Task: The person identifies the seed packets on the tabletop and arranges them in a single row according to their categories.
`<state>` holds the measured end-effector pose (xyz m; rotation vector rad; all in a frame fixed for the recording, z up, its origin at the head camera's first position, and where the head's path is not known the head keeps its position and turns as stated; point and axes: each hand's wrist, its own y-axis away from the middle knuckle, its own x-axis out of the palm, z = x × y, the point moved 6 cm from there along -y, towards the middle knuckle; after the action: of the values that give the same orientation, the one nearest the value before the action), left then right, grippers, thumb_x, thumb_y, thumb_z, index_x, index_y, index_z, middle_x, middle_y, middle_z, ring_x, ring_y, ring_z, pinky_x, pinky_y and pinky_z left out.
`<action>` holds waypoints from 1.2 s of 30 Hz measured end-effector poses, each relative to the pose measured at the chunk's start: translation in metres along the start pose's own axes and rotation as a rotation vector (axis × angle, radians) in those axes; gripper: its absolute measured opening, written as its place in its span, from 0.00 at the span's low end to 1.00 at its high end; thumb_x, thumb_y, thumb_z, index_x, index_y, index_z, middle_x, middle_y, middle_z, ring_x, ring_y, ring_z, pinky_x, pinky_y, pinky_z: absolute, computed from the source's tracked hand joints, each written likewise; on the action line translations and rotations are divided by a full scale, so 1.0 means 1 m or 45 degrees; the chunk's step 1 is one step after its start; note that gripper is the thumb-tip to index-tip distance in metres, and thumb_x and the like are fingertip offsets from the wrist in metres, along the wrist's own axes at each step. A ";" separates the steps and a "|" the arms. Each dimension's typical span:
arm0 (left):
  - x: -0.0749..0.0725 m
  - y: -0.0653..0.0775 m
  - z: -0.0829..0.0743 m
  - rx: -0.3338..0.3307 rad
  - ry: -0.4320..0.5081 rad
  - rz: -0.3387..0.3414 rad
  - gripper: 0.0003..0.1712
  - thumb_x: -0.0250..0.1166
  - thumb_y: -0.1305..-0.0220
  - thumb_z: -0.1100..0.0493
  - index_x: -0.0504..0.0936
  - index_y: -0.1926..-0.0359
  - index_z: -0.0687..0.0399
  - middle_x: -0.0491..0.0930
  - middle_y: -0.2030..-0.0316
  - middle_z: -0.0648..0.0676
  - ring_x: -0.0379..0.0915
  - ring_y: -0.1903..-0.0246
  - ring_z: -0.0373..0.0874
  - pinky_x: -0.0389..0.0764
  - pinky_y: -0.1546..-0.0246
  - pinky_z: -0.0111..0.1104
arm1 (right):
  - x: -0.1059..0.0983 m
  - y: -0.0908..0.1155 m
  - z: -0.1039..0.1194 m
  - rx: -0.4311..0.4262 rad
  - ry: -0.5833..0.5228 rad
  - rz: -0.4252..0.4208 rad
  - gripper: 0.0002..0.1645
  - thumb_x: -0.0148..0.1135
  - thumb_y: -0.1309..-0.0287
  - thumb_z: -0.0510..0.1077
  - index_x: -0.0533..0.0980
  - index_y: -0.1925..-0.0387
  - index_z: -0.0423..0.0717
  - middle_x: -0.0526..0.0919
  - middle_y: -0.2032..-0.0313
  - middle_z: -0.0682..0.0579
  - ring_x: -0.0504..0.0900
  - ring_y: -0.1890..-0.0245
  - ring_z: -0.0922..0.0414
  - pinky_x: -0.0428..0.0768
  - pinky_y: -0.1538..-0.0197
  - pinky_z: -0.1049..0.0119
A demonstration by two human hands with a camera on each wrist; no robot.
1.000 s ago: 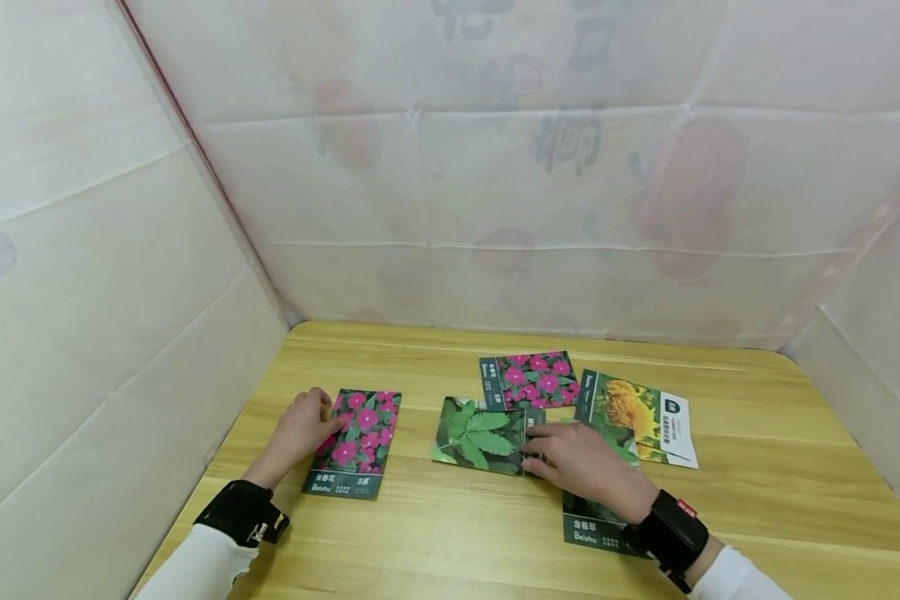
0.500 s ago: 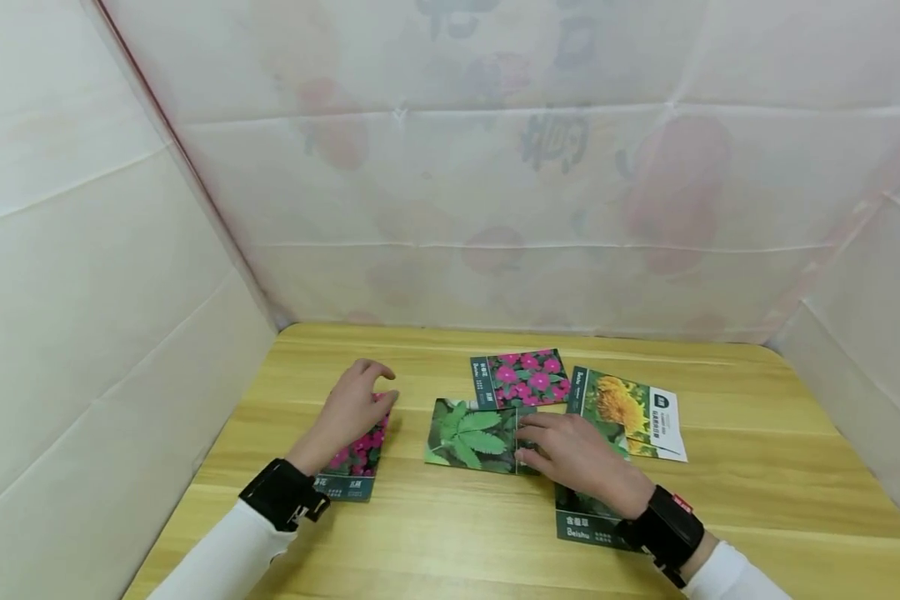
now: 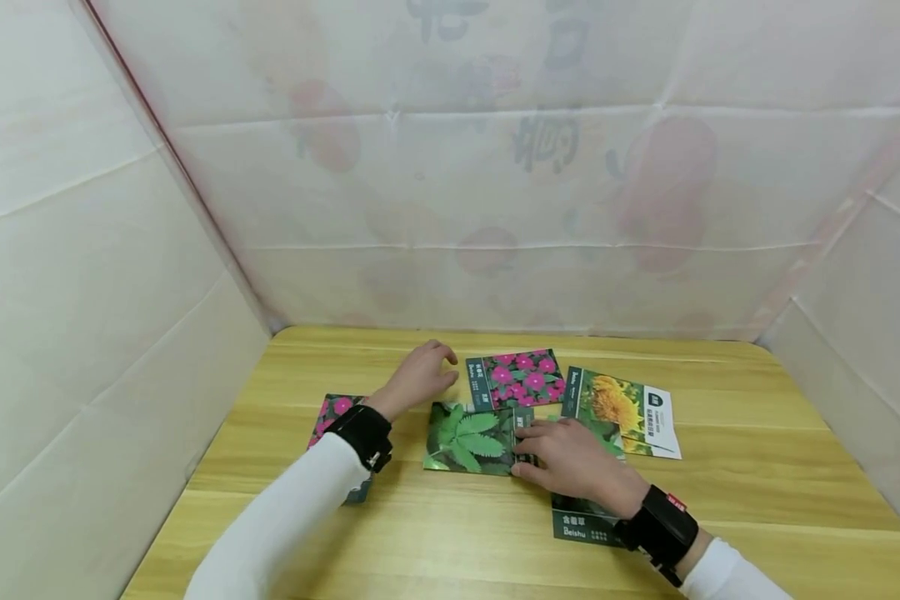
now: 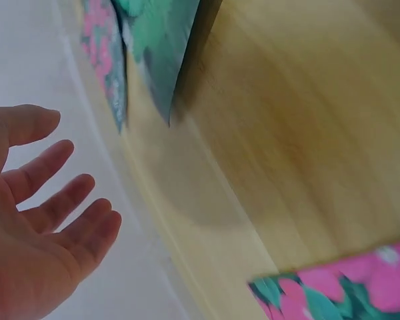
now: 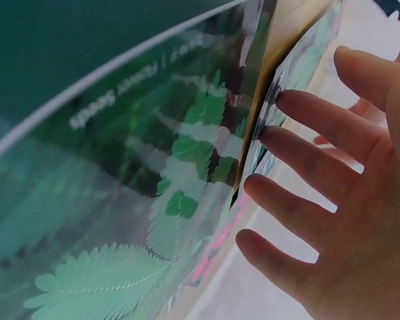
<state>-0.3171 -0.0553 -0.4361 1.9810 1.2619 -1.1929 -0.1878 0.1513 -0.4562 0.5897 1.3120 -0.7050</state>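
Observation:
My left hand (image 3: 418, 379) hovers above the table just left of a seed packet with pink flowers (image 3: 528, 379); its fingers are spread and hold nothing in the left wrist view. Beneath the left forearm lies another pink-flower seed packet (image 3: 336, 410), partly covered by the sleeve and wrist strap. The fingertips of my right hand (image 3: 573, 462) rest on the right end of a green-leaf seed packet (image 3: 468, 437), fingers slightly bent. Below that hand a second leaf packet (image 3: 588, 529) is partly hidden; a leaf packet (image 5: 140, 200) fills the left of the right wrist view.
An orange-flower seed packet (image 3: 615, 400) lies at the back right, overlapping others beside a white-labelled end (image 3: 660, 421). The wooden table (image 3: 450, 550) is enclosed by pale cloth walls (image 3: 420, 192) at the back and sides.
My left hand has let go of the left pink-flower packet and moved right and back toward the far pink-flower packet. The right hand stays at the leaf packet. The head view has shifted slightly.

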 end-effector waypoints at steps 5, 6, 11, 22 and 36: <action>0.020 -0.017 -0.008 0.005 -0.002 0.076 0.21 0.62 0.25 0.57 0.79 0.38 0.65 0.77 0.39 0.64 0.76 0.42 0.57 0.77 0.38 0.47 | 0.001 0.002 0.001 0.008 -0.005 0.023 0.23 0.60 0.27 0.59 0.85 0.44 0.49 0.82 0.38 0.46 0.76 0.33 0.43 0.74 0.34 0.44; 0.024 -0.020 -0.010 0.000 0.007 0.085 0.22 0.62 0.24 0.57 0.77 0.36 0.65 0.77 0.39 0.64 0.76 0.41 0.57 0.77 0.38 0.47 | 0.002 0.002 0.001 0.014 -0.003 0.026 0.23 0.61 0.27 0.59 0.85 0.44 0.49 0.82 0.38 0.46 0.76 0.33 0.43 0.74 0.34 0.43; 0.035 -0.027 -0.018 -0.026 0.018 0.122 0.26 0.61 0.22 0.55 0.73 0.31 0.65 0.73 0.34 0.65 0.74 0.38 0.57 0.77 0.38 0.47 | 0.001 0.003 0.002 0.020 0.003 0.024 0.22 0.62 0.28 0.58 0.85 0.44 0.50 0.82 0.38 0.47 0.76 0.33 0.44 0.74 0.34 0.43; 0.049 -0.038 -0.023 -0.078 -0.203 0.174 0.34 0.64 0.25 0.48 0.69 0.27 0.62 0.70 0.32 0.64 0.71 0.35 0.59 0.75 0.36 0.49 | 0.002 0.001 0.004 0.033 -0.013 0.040 0.22 0.63 0.28 0.57 0.85 0.43 0.50 0.81 0.37 0.47 0.75 0.33 0.43 0.71 0.32 0.39; 0.048 -0.041 -0.020 -0.093 -0.133 0.059 0.22 0.73 0.32 0.55 0.79 0.46 0.64 0.72 0.54 0.62 0.70 0.57 0.53 0.77 0.56 0.43 | 0.003 -0.004 0.007 0.002 -0.029 0.009 0.21 0.64 0.29 0.58 0.86 0.44 0.52 0.82 0.38 0.48 0.78 0.35 0.45 0.72 0.34 0.38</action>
<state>-0.3372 0.0000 -0.4664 1.8606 1.1838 -1.1948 -0.1862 0.1434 -0.4576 0.5856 1.2879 -0.7051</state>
